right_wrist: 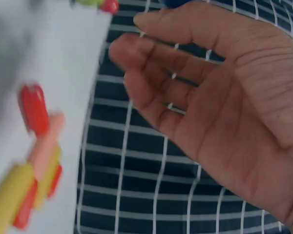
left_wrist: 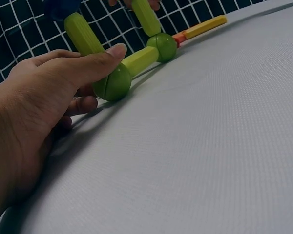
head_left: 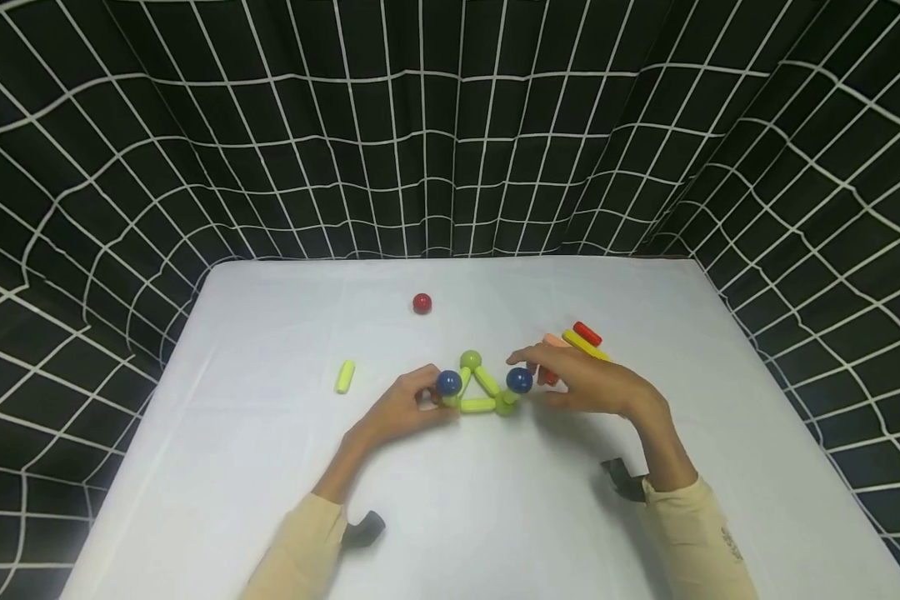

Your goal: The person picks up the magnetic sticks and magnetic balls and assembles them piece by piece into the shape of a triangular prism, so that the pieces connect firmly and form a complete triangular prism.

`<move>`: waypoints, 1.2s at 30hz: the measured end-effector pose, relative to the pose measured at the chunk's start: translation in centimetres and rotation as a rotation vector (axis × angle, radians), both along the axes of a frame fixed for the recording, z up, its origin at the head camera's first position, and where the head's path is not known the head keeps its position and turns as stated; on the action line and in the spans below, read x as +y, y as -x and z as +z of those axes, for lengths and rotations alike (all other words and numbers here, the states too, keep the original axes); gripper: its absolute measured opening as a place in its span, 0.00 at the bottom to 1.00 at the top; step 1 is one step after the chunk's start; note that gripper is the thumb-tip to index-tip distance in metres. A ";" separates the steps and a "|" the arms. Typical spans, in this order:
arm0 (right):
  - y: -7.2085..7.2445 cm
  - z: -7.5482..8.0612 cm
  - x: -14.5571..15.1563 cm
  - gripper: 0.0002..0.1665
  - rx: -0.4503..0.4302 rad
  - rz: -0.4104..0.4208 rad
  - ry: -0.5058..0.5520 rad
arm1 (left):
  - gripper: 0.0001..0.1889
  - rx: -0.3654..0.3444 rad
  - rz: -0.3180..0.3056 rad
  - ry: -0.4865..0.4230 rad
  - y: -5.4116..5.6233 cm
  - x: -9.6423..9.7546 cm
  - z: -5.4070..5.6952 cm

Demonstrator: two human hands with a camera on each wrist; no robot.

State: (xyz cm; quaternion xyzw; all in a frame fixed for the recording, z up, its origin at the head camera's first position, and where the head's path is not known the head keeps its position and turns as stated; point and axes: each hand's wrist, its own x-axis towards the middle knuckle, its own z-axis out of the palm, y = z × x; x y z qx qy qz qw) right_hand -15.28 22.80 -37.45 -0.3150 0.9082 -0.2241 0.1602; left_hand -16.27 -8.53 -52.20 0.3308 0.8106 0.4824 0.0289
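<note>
A triangle of yellow-green rods [head_left: 477, 406] joined by green balls sits in the middle of the table, with a green ball [head_left: 471, 360] at its far corner. From the two near corners short rods rise, topped by a left blue ball [head_left: 449, 383] and a right blue ball [head_left: 519, 381]. My left hand [head_left: 401, 408] grips the near-left corner, thumb against its green ball [left_wrist: 113, 85]. Beside the right blue ball is my right hand [head_left: 588, 379], its fingers loosely bent and nothing held in the right wrist view.
Several red, yellow and peach rods, one a yellow rod [head_left: 587, 345], lie behind my right hand. A red ball [head_left: 422, 303] sits farther back. Left of the left hand lies a yellow-green rod [head_left: 345, 377]. A grid-patterned black curtain [head_left: 435, 167] surrounds the white table [head_left: 270, 308].
</note>
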 end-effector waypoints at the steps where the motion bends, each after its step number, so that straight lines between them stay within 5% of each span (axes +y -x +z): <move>1: 0.1 0.3 0.5 0.34 0.003 -0.022 0.003 | 0.12 -0.002 0.001 0.000 0.0 0.0 0.0; 9: 3.0 0.6 5.1 0.25 0.128 -0.295 -0.059 | 0.11 -0.022 -0.012 -0.020 0.0 -0.3 0.1; 13: 4.3 -0.7 6.6 0.22 0.052 -0.375 -0.154 | 0.11 -0.032 -0.017 -0.029 0.1 -0.3 -0.2; 19: 4.1 -2.2 7.7 0.18 -0.182 -0.380 -0.307 | 0.11 -0.058 -0.013 -0.021 -0.1 -0.4 0.0; 36: 3.6 -4.2 8.0 0.15 -0.218 -0.373 -0.361 | 0.10 -0.076 -0.008 -0.013 -0.1 -0.1 0.1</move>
